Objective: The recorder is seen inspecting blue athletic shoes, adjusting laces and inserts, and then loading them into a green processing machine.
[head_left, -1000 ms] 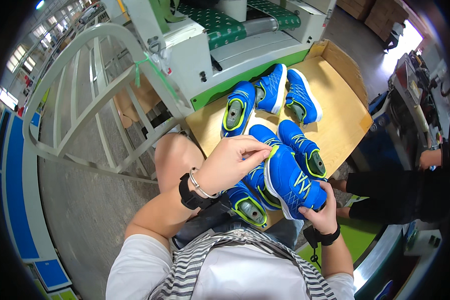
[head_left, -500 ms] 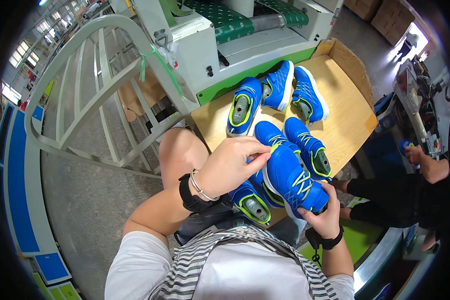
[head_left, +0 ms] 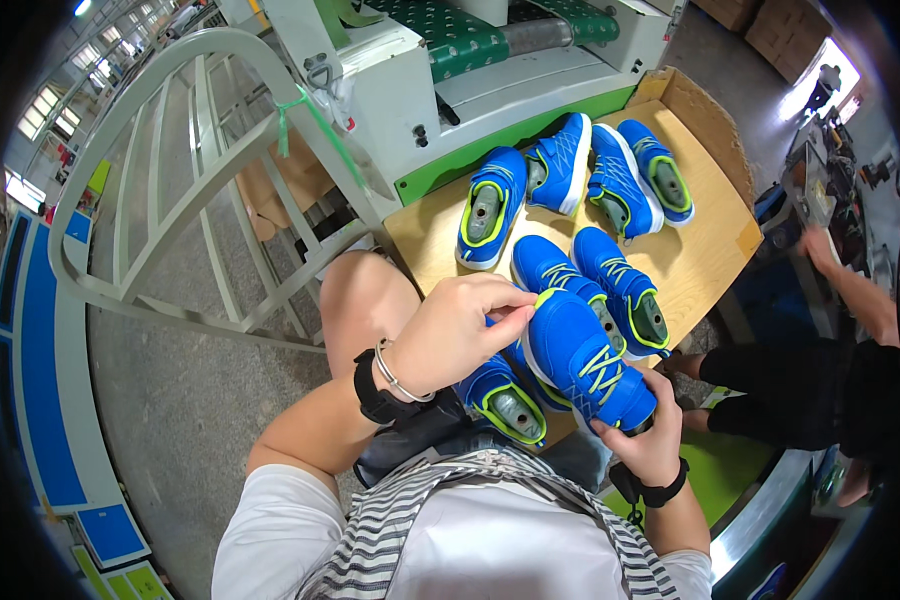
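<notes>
Your right hand [head_left: 642, 447] held the blue fabric sports shoe with lime-green laces [head_left: 582, 358] from below at its toe end, fingers closed around the sole, so that the shoe sat raised above your lap, in front of the near edge of the bench. Your left hand [head_left: 457, 333] met the shoe at its heel end; thumb and fingertips [head_left: 515, 312] were pressed together in a pinching grip on the lime-green heel edge. A black wristband and a thin metal bracelet [head_left: 388, 375] sat on your left wrist, and a black band [head_left: 660, 492] on your right.

Directly beneath the held shoe, a second blue shoe with a lime-green collar [head_left: 505, 398] lay by your lap. On the light wooden bench [head_left: 710, 240], 2 blue shoes [head_left: 610, 285] lay side by side just beyond the held one, and 3 more [head_left: 570, 180] lay further back, near the white and green machine [head_left: 450, 90]. Another person's forearm [head_left: 855, 285] reached in at the right edge.
</notes>
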Available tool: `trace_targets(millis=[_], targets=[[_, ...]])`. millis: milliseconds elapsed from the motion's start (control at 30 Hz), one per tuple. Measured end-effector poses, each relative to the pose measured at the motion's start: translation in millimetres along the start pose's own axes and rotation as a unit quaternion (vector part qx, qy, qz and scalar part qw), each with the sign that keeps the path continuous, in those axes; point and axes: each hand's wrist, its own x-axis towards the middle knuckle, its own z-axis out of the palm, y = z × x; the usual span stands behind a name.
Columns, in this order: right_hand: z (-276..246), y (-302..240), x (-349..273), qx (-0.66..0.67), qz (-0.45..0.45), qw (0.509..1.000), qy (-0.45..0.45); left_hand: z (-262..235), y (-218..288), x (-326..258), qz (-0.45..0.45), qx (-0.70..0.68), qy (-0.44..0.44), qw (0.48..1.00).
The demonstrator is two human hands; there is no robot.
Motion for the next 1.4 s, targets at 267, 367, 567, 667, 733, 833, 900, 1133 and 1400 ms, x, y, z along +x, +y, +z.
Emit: trace_targets(millis=[267, 367, 567, 667, 733, 833, 900, 1133, 1400], targets=[[-1, -2, 0, -0.011, -0.007, 1.0, -0.002, 1, 1, 0, 0.018, 0.013, 0.0, 1.0], [-1, -3, -1, -0.014, -0.01, 1.0, -0.007, 6, -1, -3, 0.022, 0.031, 0.018, 0.999], [1, -1, -1, 0.0, 0.006, 1.0, -0.001, 3, -2, -3, 0.029, 0.025, 0.016, 0.999], [1, 0, -1, 0.001, 0.006, 1.0, 0.0, 2, -3, -3, 0.018, -0.012, 0.008, 1.0], [1, 0, -1, -0.001, 0.005, 1.0, 0.001, 2, -4, -3, 0.028, -0.002, 0.008, 1.0], [2, 3, -3, 0.004, 0.004, 1.0, 0.003, 4, -5, -4, 0.042, 0.017, 0.009, 0.999], [2, 3, -3, 0.01, 0.005, 1.0, 0.004, 7, -4, -5, 0.046, 0.026, 0.01, 0.999], [1, 4, -3, 0.017, 0.013, 1.0, 0.003, 7, -8, -3, 0.069, 0.024, 0.026, 0.997], [2, 6, -4, 0.039, 0.02, 0.999, 0.008, 7, -5, -3, 0.084, 0.036, 0.013, 0.996]])
